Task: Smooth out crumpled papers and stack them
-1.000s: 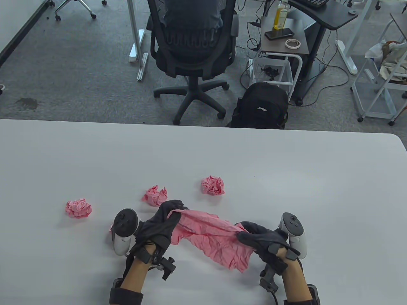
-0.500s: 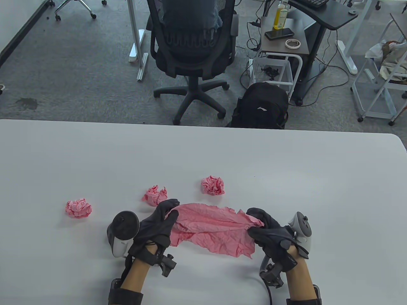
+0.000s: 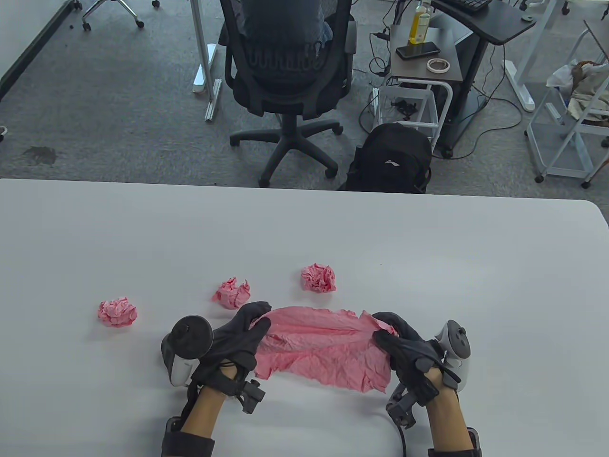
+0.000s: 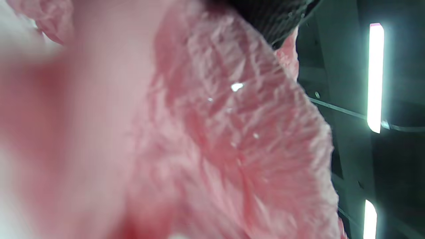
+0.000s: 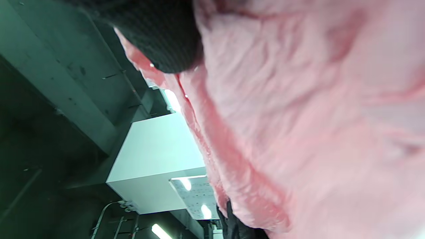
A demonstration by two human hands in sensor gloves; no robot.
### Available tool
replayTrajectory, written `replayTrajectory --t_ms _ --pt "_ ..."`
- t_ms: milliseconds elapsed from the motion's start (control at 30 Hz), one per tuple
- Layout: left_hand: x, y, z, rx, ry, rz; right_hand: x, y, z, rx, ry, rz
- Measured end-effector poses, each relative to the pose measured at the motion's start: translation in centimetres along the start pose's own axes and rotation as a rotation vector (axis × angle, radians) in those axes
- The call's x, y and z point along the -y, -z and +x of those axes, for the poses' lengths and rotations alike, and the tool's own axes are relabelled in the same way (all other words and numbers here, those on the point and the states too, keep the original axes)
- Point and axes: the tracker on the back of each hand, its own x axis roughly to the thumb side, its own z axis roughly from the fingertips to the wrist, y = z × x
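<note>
Table view: left hand (image 3: 235, 340), right hand (image 3: 404, 350) pinch pink paper (image 3: 323, 352); no legible writing.

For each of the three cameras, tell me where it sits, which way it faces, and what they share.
Table view: high at the person's side, looking down across the table; left hand and right hand each have a grip on the pink sheet.
Left wrist view: under the sheet, facing up at ceiling lights; a gloved fingertip shows.
Right wrist view: likewise facing up past the sheet; a gloved fingertip shows.
Shared: all three show the pink sheet.
</note>
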Motion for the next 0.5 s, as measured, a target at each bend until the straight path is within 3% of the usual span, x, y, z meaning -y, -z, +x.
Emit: replayTrajectory --t_ms 133,233,367,433,500 --pt "-0.2 0.1 -1.1 -0.069 -0.021 -0.006 1.8 -0.6 -0.2 -0.110 -0.086 -0.140" --pt "0.3 0.1 -1.6 -0.129 0.020 -0.005 2.4 -1.2 0.2 -0.202 -0.405 -0.362" --pt "1.6 -0.1 -1.4 -0.209 0.253 -0.099 1.7 -1.1 0.4 -0.289 -0.708 -0.406" --pt "2.3 -0.2 -0.3 -0.093 0.413 -0.025 1.8 -1.1 0.2 -0.330 -0.796 -0.420" --pt "3.3 -0.2 1.4 0.051 0.584 -0.078 2.1 -1.1 0.2 -0.355 -0.842 -0.420"
